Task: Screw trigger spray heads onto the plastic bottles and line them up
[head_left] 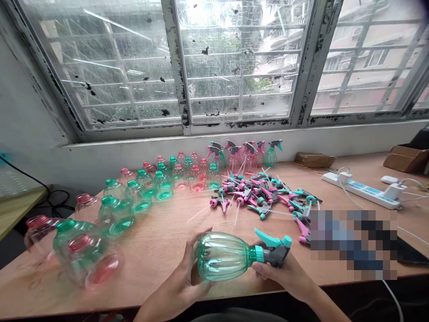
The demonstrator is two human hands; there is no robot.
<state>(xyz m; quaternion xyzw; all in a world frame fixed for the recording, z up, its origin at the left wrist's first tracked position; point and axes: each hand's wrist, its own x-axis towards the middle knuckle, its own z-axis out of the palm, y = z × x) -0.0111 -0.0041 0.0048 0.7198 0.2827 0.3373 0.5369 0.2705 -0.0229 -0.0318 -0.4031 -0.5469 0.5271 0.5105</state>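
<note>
Green bottle: it is between the two hands, above the front edge of the table, lying on its side with the neck to the right.
Left hand: it grasps the bottle around its base end.
Right hand: it grasps the spray head near the neck.
Turquoise collar: it meets the neck; how tight it is, I cannot tell. The step seems to be the screwing; better to keep collar and neck in one line, turn the collar and not the trigger, and hold the thin wall gently.
Inside the bottle: I see no liquid; the tube I cannot make out.
Open bottles: green and pink ones stand at the left and back without heads, no liquid visible.
Bottles with heads: they stand upright near the window wall.
Loose spray heads: they lie in a pile beyond the hands.
Cardboard box: its inside is hidden.
</note>
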